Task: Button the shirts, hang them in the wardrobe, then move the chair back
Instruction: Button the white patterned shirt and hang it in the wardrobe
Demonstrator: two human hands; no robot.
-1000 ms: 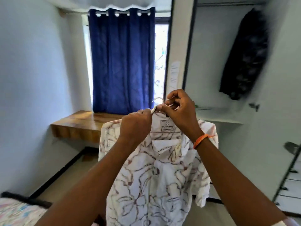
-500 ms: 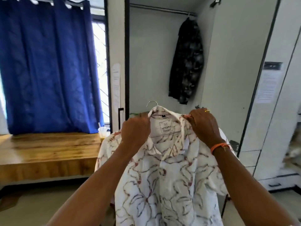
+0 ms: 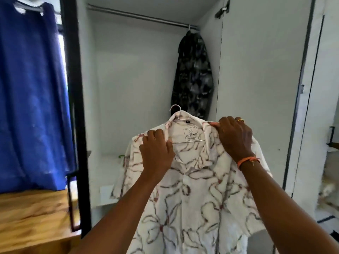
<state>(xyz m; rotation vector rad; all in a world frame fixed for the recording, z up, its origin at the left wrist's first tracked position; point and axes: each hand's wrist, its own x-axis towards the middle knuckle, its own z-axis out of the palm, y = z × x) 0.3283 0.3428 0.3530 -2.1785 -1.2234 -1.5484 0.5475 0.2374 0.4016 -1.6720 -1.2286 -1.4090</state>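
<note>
A white shirt [image 3: 192, 195] with a brown floral print hangs on a metal hanger [image 3: 175, 110], held up in front of the open wardrobe. My left hand [image 3: 156, 153] grips the shirt at its left shoulder beside the collar. My right hand [image 3: 234, 138], with an orange wristband, grips the right shoulder and collar edge. The hanger's hook sticks up above the collar, well below the wardrobe rail [image 3: 139, 15]. A dark patterned shirt [image 3: 193, 77] hangs on that rail at its right end. No chair is in view.
The wardrobe's black-framed left side [image 3: 73, 88] stands between the compartment and a blue curtain [image 3: 31, 98]. A wooden desk [image 3: 33, 217] sits at lower left. An open white wardrobe door [image 3: 266, 88] is on the right. A low shelf [image 3: 110, 156] lies inside the wardrobe.
The view has swung right from the curtain to the wardrobe and come closer. My right hand left the hanger hook and now grips the shirt's right shoulder; the shirt is nearer the rail.
</note>
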